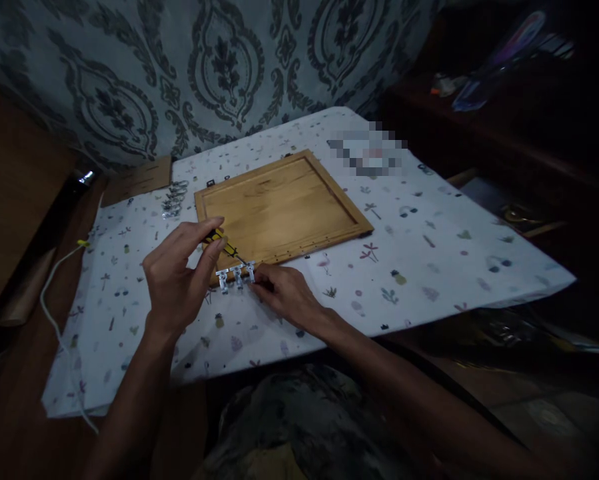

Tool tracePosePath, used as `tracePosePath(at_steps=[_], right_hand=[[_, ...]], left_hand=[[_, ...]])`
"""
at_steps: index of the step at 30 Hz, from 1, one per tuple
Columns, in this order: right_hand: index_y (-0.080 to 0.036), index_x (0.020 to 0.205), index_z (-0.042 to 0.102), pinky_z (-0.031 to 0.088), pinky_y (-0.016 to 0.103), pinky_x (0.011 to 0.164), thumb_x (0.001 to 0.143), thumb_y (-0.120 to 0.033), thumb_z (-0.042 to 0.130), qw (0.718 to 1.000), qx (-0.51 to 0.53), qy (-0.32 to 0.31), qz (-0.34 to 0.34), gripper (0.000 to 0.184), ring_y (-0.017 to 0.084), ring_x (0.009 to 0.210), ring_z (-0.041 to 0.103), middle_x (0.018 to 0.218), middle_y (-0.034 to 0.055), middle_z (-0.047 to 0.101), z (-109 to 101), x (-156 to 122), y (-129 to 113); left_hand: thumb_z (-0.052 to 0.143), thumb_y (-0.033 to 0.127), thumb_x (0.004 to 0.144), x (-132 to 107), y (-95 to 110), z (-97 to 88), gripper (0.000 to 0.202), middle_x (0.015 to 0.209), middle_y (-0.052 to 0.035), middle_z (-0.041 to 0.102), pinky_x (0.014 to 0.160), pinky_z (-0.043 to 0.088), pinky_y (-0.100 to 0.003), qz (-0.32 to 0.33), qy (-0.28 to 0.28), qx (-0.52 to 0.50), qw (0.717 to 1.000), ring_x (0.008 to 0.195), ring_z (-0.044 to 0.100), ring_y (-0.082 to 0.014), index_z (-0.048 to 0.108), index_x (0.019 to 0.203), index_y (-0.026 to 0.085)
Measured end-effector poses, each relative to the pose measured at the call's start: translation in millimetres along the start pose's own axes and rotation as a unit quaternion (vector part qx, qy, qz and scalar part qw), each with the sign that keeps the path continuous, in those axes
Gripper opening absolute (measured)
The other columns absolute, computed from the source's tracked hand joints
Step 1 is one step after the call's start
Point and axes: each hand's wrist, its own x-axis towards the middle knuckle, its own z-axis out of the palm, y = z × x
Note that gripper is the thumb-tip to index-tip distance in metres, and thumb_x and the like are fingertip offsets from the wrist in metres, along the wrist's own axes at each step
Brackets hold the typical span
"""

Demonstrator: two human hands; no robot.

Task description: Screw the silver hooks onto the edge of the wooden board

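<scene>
Left of centre, the left hand [182,270] arched, fingers pinching a screwdriver [229,249]; just below centre, the right hand [288,290] curled at a hinge [250,271], grip unclear, beside the wooden panel [279,210]!

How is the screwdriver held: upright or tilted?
Tilted: the screwdriver slants from the left hand down towards a metal clip beside the right hand.
</scene>
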Motion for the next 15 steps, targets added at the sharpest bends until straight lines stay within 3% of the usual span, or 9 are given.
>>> tracePosePath(at_steps=[15], right_hand=[[-0.019,0.090,0.069,0.040,0.027,0.069,0.091,-0.022,0.064,0.999,-0.009,-0.023,0.030,0.006,0.016,0.073,0.061,0.082,0.0029,0.072,-1.7,0.7,-2.5]], left_hand=[[0.065,0.024,0.097,-1.2,-2.4,7.5,0.018,0.098,-0.0017,0.077,0.080,0.060,-0.029,-0.012,-0.005,0.004,1.000,0.087,0.071,-0.0147,0.073,0.112,0.022]])
